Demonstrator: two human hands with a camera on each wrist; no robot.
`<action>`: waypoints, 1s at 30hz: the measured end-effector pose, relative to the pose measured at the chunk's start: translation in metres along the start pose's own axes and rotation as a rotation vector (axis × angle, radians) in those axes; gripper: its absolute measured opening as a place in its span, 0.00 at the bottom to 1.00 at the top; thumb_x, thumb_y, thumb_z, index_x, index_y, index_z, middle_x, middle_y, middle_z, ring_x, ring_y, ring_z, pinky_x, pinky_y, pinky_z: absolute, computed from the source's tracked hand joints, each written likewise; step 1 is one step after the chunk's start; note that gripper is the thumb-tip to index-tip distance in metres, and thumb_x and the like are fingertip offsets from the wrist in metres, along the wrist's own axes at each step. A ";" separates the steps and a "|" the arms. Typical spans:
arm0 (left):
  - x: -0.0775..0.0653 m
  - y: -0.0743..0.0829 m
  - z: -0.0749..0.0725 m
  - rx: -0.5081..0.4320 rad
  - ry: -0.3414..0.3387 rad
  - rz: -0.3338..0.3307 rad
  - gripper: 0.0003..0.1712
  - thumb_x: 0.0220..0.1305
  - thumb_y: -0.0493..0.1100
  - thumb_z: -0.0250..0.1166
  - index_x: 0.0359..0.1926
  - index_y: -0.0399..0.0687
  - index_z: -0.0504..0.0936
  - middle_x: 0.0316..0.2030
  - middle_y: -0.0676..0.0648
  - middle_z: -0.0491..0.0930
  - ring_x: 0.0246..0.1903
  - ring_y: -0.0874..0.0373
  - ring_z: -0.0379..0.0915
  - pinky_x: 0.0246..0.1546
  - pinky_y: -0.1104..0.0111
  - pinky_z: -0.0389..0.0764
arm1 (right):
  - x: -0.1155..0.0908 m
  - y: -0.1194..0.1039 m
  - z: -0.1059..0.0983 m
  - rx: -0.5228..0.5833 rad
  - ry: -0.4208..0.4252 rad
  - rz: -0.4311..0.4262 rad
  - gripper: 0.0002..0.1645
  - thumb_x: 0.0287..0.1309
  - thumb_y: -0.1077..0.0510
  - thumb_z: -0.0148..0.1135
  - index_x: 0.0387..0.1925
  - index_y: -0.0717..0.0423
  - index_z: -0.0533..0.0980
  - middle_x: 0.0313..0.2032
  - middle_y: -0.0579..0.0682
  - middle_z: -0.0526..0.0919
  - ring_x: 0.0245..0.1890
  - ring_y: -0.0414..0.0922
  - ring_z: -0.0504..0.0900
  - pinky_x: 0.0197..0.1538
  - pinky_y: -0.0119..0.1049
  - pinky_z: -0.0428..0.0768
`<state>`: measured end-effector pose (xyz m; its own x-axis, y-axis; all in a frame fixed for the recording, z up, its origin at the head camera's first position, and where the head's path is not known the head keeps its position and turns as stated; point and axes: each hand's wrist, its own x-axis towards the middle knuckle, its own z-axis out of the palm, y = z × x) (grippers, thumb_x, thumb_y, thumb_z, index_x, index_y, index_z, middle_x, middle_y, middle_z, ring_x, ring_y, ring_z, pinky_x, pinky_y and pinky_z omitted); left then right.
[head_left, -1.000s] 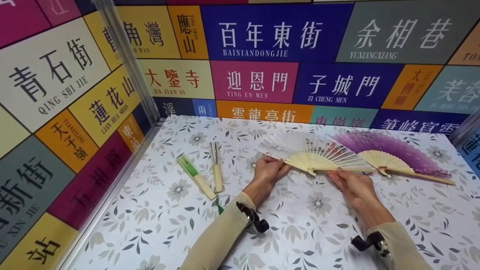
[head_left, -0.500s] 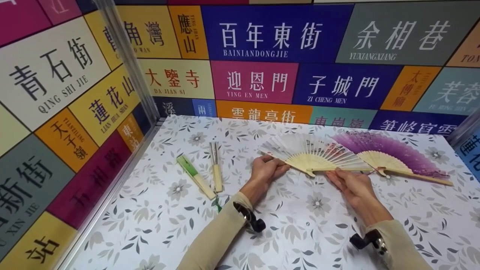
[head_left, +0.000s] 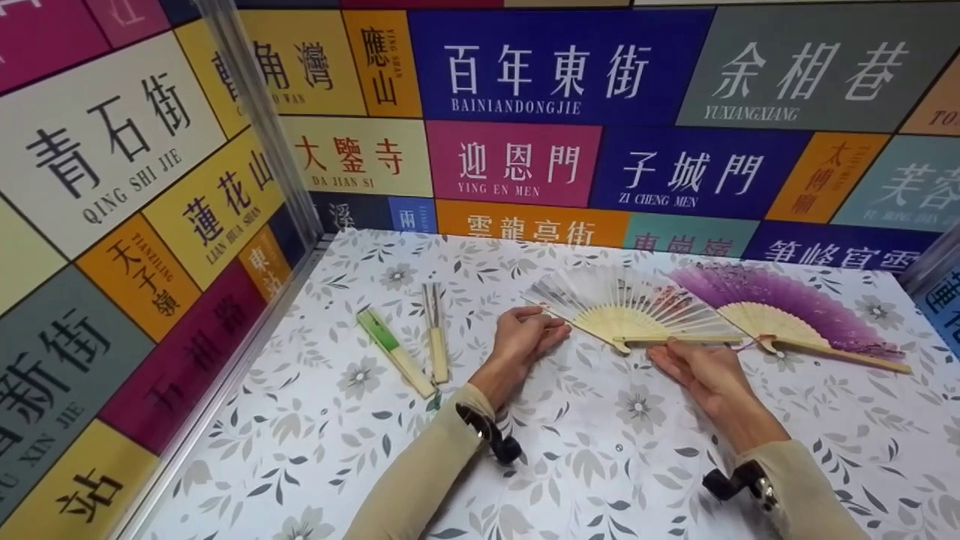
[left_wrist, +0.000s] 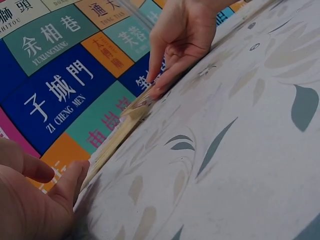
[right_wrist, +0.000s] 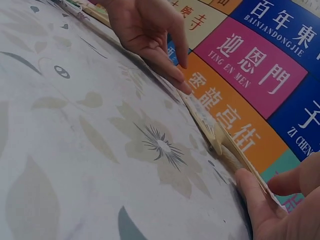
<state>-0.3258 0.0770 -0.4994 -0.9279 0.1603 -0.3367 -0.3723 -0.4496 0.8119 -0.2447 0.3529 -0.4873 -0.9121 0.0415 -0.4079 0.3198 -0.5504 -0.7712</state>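
Note:
A white folding fan (head_left: 600, 321) with pale wooden ribs and a red flower print lies spread on the patterned cloth. Its right guard stick is pinched between the thumb and fingers of my right hand (head_left: 701, 367). My left hand (head_left: 519, 337) is at the fan's left edge, fingers loosely extended and thumb apart from them in the left wrist view. Whether its fingertips touch the left stick (left_wrist: 111, 145) is hard to tell. Just right of the white fan, partly overlapped by it, a purple folding fan (head_left: 832, 315) lies spread too.
To the left lie two folded fans, a green one (head_left: 394, 351) and a greyish one (head_left: 436, 334), with a dark green tassel (head_left: 433, 403) near their lower ends. Panels of street names (head_left: 514, 161) rise behind the table (head_left: 570, 480) and along its left side.
The left hand has loosened from the white fan's left stick and drawn slightly to the left. The right hand stays at the right stick. The white fan is still spread.

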 end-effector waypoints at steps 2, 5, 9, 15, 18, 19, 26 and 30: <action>-0.002 0.003 0.000 0.044 -0.021 0.019 0.25 0.64 0.28 0.61 0.62 0.30 0.69 0.43 0.31 0.86 0.42 0.43 0.87 0.46 0.63 0.90 | 0.000 0.000 0.001 -0.042 0.005 0.001 0.06 0.67 0.67 0.61 0.43 0.64 0.81 0.38 0.62 0.89 0.46 0.51 0.89 0.61 0.37 0.82; -0.004 0.008 -0.001 0.114 -0.034 0.070 0.23 0.63 0.30 0.64 0.59 0.30 0.73 0.41 0.34 0.88 0.42 0.45 0.88 0.44 0.63 0.91 | -0.002 0.002 0.002 -0.167 0.017 -0.016 0.14 0.69 0.60 0.61 0.52 0.64 0.79 0.40 0.59 0.90 0.44 0.48 0.90 0.57 0.35 0.85; -0.008 0.021 -0.005 0.196 -0.036 0.163 0.17 0.64 0.32 0.65 0.54 0.33 0.77 0.42 0.34 0.88 0.40 0.48 0.88 0.46 0.59 0.90 | -0.005 0.004 0.008 -0.348 0.078 -0.069 0.28 0.70 0.51 0.61 0.62 0.67 0.71 0.39 0.52 0.91 0.40 0.43 0.91 0.49 0.34 0.89; -0.011 0.044 -0.016 0.410 -0.003 0.413 0.09 0.68 0.32 0.61 0.47 0.36 0.82 0.40 0.35 0.88 0.37 0.47 0.88 0.37 0.66 0.91 | -0.010 0.008 0.026 -0.451 0.154 -0.196 0.30 0.70 0.52 0.61 0.62 0.69 0.68 0.33 0.48 0.90 0.32 0.39 0.89 0.43 0.33 0.90; -0.012 0.055 -0.024 0.596 0.057 0.578 0.07 0.67 0.32 0.60 0.43 0.41 0.83 0.37 0.40 0.89 0.35 0.51 0.88 0.32 0.72 0.87 | -0.012 0.010 0.038 -0.493 0.151 -0.274 0.27 0.70 0.53 0.61 0.58 0.69 0.70 0.33 0.49 0.90 0.31 0.40 0.89 0.42 0.33 0.90; -0.013 0.059 -0.027 0.652 0.082 0.621 0.07 0.66 0.33 0.61 0.42 0.43 0.84 0.36 0.43 0.90 0.35 0.53 0.88 0.33 0.73 0.86 | -0.013 0.011 0.042 -0.507 0.149 -0.296 0.25 0.70 0.54 0.61 0.57 0.70 0.71 0.34 0.50 0.90 0.32 0.40 0.89 0.43 0.34 0.90; -0.012 0.078 -0.050 0.941 0.237 0.761 0.07 0.64 0.36 0.64 0.39 0.50 0.86 0.35 0.51 0.88 0.36 0.62 0.84 0.39 0.71 0.86 | -0.015 0.020 0.067 -0.559 0.131 -0.429 0.22 0.69 0.53 0.63 0.52 0.68 0.76 0.35 0.50 0.90 0.34 0.44 0.90 0.43 0.34 0.90; -0.011 0.081 -0.064 1.084 0.261 0.737 0.07 0.64 0.35 0.64 0.41 0.45 0.87 0.37 0.47 0.87 0.39 0.55 0.83 0.43 0.66 0.86 | -0.015 0.027 0.080 -0.579 0.122 -0.508 0.21 0.68 0.52 0.64 0.50 0.67 0.78 0.37 0.54 0.89 0.35 0.45 0.90 0.44 0.37 0.91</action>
<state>-0.3441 -0.0176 -0.4605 -0.9323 -0.0433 0.3591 0.2686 0.5819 0.7676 -0.2426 0.2704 -0.4628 -0.9588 0.2816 0.0386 -0.0160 0.0820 -0.9965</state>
